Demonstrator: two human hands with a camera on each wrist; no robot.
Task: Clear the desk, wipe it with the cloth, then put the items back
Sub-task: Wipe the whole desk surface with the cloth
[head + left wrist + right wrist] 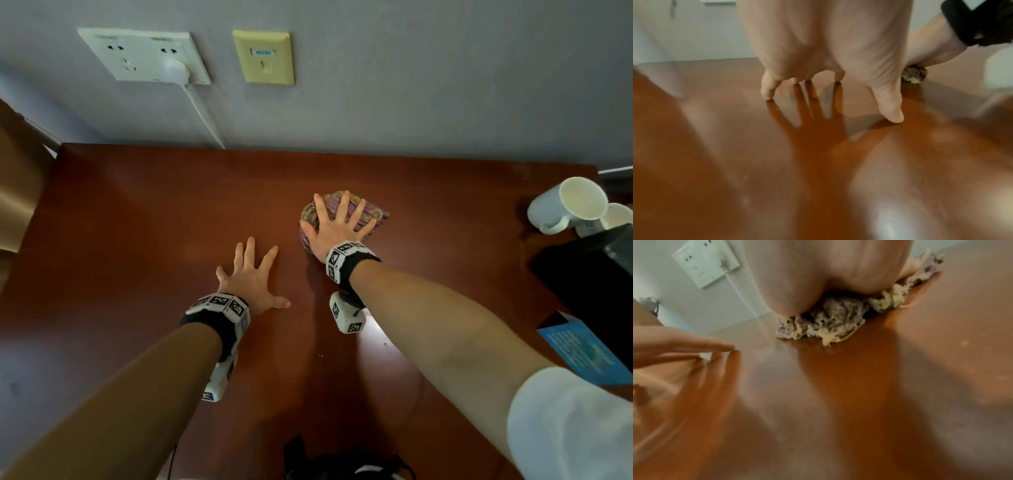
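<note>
A crumpled purple and yellow cloth [371, 213] lies on the reddish-brown desk [137, 240], right of centre. My right hand [337, 226] presses flat on it with fingers spread; the cloth [824, 322] bulges out under the palm in the right wrist view. My left hand [251, 277] rests on the bare desk just left of the cloth, fingers spread and straight. In the left wrist view its fingertips [767, 95] touch the glossy desk [735, 162], and a bit of cloth [913, 76] shows at the right.
Two white mugs [565, 205] lie on their sides at the desk's right edge beside a black object [589, 274]. A blue leaflet [582, 353] lies nearer me on the right. A wall socket [144, 56] with a white plug and cable hangs above the desk's back edge.
</note>
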